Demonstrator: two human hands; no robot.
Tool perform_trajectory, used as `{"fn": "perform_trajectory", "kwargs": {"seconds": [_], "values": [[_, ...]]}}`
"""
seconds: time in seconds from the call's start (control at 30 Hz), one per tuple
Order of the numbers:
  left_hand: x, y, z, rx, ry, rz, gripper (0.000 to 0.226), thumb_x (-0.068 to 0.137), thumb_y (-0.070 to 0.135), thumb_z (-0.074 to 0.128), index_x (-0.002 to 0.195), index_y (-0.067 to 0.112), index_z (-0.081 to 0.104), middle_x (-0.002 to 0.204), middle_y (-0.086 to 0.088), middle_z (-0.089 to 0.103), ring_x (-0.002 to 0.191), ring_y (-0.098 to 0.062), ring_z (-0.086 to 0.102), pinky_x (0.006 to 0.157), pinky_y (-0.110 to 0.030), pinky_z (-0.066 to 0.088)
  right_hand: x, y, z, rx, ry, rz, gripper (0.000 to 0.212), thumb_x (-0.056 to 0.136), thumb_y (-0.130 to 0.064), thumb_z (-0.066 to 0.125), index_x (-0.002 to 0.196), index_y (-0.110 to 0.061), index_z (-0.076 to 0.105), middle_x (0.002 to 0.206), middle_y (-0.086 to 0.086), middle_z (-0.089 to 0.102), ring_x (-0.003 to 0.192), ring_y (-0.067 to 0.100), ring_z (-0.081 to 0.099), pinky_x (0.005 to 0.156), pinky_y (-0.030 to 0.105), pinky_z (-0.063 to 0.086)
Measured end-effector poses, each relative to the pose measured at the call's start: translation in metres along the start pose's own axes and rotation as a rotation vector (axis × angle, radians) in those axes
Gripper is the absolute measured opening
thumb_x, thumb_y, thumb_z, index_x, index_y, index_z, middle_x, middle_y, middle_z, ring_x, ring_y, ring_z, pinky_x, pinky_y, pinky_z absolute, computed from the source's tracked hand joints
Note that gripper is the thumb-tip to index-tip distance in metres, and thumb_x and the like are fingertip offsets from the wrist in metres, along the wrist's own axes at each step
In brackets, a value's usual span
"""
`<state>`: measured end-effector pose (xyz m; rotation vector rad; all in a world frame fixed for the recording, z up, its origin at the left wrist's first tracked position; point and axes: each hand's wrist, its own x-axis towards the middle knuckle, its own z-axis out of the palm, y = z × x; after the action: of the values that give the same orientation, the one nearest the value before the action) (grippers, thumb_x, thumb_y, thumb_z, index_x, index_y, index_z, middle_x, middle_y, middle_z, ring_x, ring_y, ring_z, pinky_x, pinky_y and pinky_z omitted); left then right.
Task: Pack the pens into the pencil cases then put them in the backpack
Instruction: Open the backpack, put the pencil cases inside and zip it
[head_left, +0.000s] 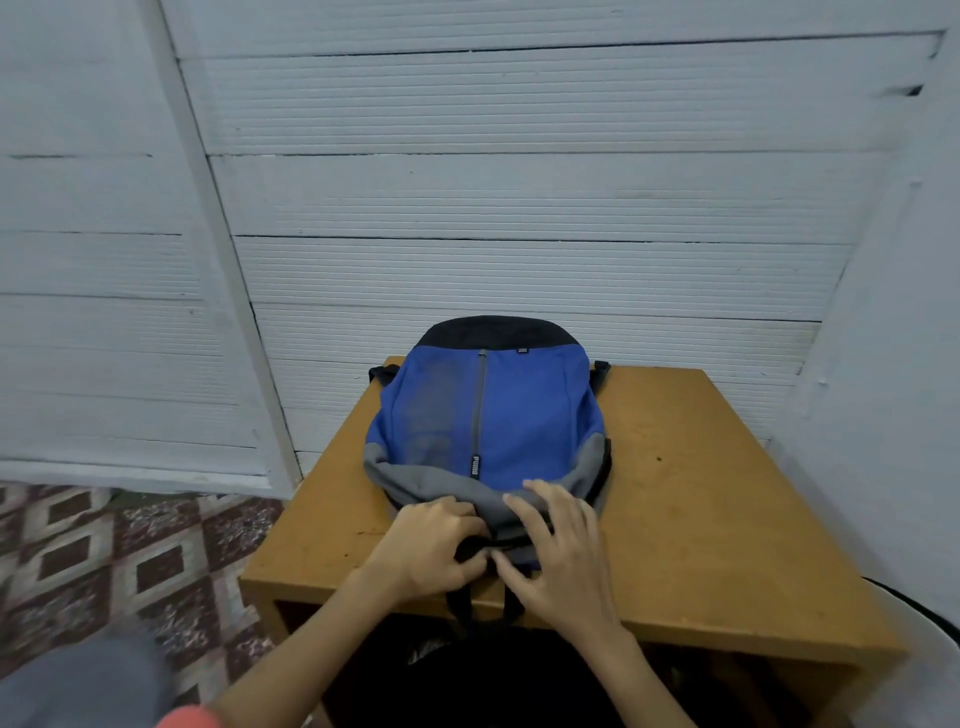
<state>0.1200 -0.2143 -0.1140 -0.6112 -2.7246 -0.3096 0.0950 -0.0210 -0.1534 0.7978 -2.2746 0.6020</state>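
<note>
The backpack (488, 415) lies flat on the counter (701, 493), front side up, with its grey top end toward me and its black bottom toward the wall (519, 182). My left hand (431, 545) is curled round a dark bit at the near edge of the backpack, the zip pull or the carry loop; I cannot tell which. My right hand (561, 556) lies spread on the grey cloth just beside it, fingers straight, pressing the cloth down and gripping nothing. I see no pens and no pencil cases anywhere, so I judge they are either already inside or out of sight, and that the step in hand is working the top zip. Next I need to hold the cloth taut with the right hand and run the pull along its track. Two black straps (460, 608) hang over the counter's front edge, and patterned floor tiles (104, 545) show to the left.
</note>
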Motion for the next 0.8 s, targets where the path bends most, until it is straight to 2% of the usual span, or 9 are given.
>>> {"fn": "perform_trajectory", "kwargs": {"seconds": [0.1,0.17,0.23,0.3,0.37,0.43,0.53,0.67,0.8], "values": [[-0.008,-0.001,-0.005,-0.004,0.082,0.040,0.024,0.085,0.040,0.051,0.097,0.030,0.070,0.090,0.014,0.068,0.083,-0.003,0.062,0.058,-0.022,0.046,0.007,0.014,0.002,-0.012,-0.304,-0.026,0.067,0.084,-0.073,0.043,0.138,-0.034,0.047,0.127,-0.013,0.053,0.126,0.009,0.047,0.112,0.039,0.011],[-0.014,-0.005,-0.009,-0.065,0.248,-0.031,0.019,0.088,0.033,0.052,0.097,0.029,0.069,0.093,0.016,0.068,0.087,0.001,0.061,0.065,-0.017,0.048,0.009,0.024,0.005,-0.014,-0.344,-0.037,0.068,0.084,-0.079,0.031,0.131,-0.036,0.053,0.116,-0.015,0.055,0.118,0.007,0.049,0.108,0.037,0.014],[-0.016,-0.014,-0.009,-0.172,0.435,-0.208,0.019,0.090,0.026,0.052,0.103,0.025,0.066,0.102,0.013,0.062,0.097,-0.002,0.056,0.077,-0.017,0.046,0.012,0.026,0.005,-0.055,-0.308,-0.074,0.062,0.086,-0.078,0.030,0.119,-0.036,0.061,0.103,-0.014,0.054,0.105,0.009,0.051,0.096,0.035,0.026],[-0.011,-0.029,-0.008,-0.294,0.510,-0.491,0.030,0.091,0.021,0.056,0.121,0.020,0.058,0.121,0.004,0.053,0.114,-0.010,0.048,0.092,-0.020,0.039,0.014,0.025,0.006,-0.082,-0.260,-0.094,0.057,0.088,-0.076,0.032,0.110,-0.034,0.064,0.094,-0.012,0.050,0.094,0.010,0.050,0.085,0.033,0.034],[-0.003,-0.040,-0.011,-0.520,0.434,-0.820,0.048,0.094,0.023,0.057,0.139,0.013,0.042,0.140,-0.006,0.042,0.129,-0.021,0.039,0.100,-0.028,0.033,0.013,0.025,0.009,-0.086,-0.223,-0.103,0.054,0.089,-0.074,0.032,0.106,-0.034,0.064,0.088,-0.013,0.046,0.087,0.009,0.048,0.078,0.028,0.036],[0.007,-0.045,-0.014,-0.799,0.359,-0.981,0.054,0.097,0.026,0.052,0.145,0.008,0.032,0.146,-0.009,0.038,0.134,-0.026,0.036,0.099,-0.030,0.032,0.012,0.025,0.009,-0.090,-0.208,-0.112,0.052,0.090,-0.074,0.032,0.102,-0.034,0.064,0.083,-0.014,0.047,0.081,0.008,0.048,0.072,0.026,0.034],[0.021,-0.053,-0.004,-0.965,0.325,-1.004,0.043,0.100,0.019,0.046,0.140,0.005,0.040,0.141,-0.012,0.047,0.128,-0.029,0.044,0.097,-0.031,0.037,0.013,0.026,0.005,-0.105,-0.183,-0.125,0.052,0.090,-0.074,0.030,0.093,-0.034,0.063,0.077,-0.016,0.052,0.075,0.006,0.050,0.067,0.024,0.037],[0.030,-0.054,0.015,-0.940,0.289,-0.969,0.047,0.100,0.008,0.042,0.146,0.005,0.033,0.145,-0.013,0.043,0.132,-0.030,0.041,0.108,-0.039,0.035,0.011,0.032,-0.001,-0.146,-0.163,-0.129,0.048,0.090,-0.073,0.031,0.091,-0.036,0.061,0.074,-0.017,0.052,0.071,0.003,0.049,0.064,0.022,0.037],[0.030,-0.051,0.018,-0.930,0.241,-0.904,0.047,0.099,0.007,0.043,0.146,0.007,0.035,0.146,-0.009,0.043,0.132,-0.025,0.042,0.110,-0.038,0.036,0.000,0.039,-0.007,-0.165,-0.156,-0.126,0.050,0.092,-0.071,0.029,0.090,-0.034,0.063,0.074,-0.015,0.052,0.073,0.006,0.051,0.063,0.024,0.037]]}}
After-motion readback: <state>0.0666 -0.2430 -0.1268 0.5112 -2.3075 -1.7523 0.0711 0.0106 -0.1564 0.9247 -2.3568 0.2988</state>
